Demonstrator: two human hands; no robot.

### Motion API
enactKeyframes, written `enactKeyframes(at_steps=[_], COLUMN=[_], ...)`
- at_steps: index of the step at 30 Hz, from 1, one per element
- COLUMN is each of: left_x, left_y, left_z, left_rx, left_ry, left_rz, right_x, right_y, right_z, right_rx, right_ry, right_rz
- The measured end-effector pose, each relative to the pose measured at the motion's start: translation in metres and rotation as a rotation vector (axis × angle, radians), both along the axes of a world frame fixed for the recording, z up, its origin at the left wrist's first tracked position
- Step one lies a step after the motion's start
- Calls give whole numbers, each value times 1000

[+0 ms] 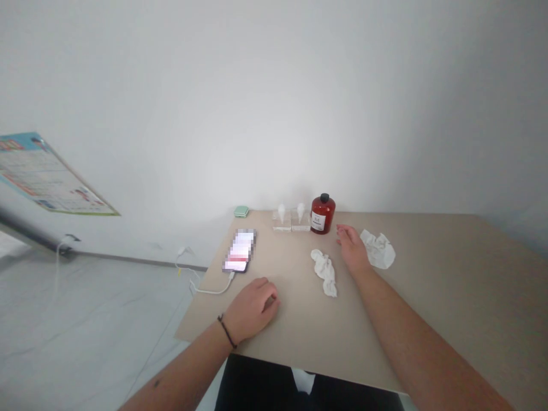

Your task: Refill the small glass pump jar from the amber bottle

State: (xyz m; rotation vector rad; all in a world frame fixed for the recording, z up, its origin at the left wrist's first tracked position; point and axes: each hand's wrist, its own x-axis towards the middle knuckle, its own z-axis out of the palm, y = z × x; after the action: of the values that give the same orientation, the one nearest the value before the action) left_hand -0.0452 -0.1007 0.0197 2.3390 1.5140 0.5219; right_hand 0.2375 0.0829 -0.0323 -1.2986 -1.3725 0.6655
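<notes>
My left hand [253, 309] rests on the table near its front left side, fingers curled in toward the thumb, with nothing visible in it. A dark band circles that wrist. My right hand [353, 249] is held loosely open at the right, its fingertips just short of a dark red bottle [322, 214] with a black cap and white label. Between the hands lies a crumpled white tissue [325, 273]. Another crumpled tissue [379, 249] is just right of my right hand, partly behind it. Neither hand holds anything that I can see.
Two clear blocks with white bulb-shaped pieces [282, 214] stand left of the bottle. A phone [240, 250] with a white cable [214, 292] lies at the table's left edge. A small green case [241, 212] sits at the back corner, by the wall [274, 103].
</notes>
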Motion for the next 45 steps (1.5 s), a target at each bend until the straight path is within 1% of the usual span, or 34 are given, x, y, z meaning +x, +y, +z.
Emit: enactKeyframes(at_steps=[2,3,4,7,8,10,13,16,22,26,31,38,45], left_x=[-21,-32,-42,-68,-74,-82,-84,-81,-79,-80,-82,-82,-81], left_y=[-13,-17,-18,-14,-10,-2,9,12,11,12,13,13,12], left_z=[-4,-6,-8,-12,-14,-17,-21,-19,-13,-16,-19,-18,-16], left_rx=[103,137,180,310,324,321,291,265,221,220,223,214,205], left_ry=[220,284,326,368,375,379,374,357,319,331,330,310,307], left_rz=[-35,-19,27,238,299,365,404,416,415,427,431,433,425], right_x=[0,0,0,-1,-2,-2,-2,-1,-3,-3,-1,0,0], right_y=[2,2,2,1,1,0,1,2,-1,-1,1,2,2], right_z=[-1,0,1,5,7,8,5,3,7,8,4,0,1], right_rx=[-29,-39,-46,-60,-66,-76,-75,-67,-78,-83,-89,-78,-99], right_ry=[7,11,10,-1,-9,-22,-14,5,16,25,18,8,2], right_rz=[1,3,8,18,21,29,28,21,25,36,37,42,32])
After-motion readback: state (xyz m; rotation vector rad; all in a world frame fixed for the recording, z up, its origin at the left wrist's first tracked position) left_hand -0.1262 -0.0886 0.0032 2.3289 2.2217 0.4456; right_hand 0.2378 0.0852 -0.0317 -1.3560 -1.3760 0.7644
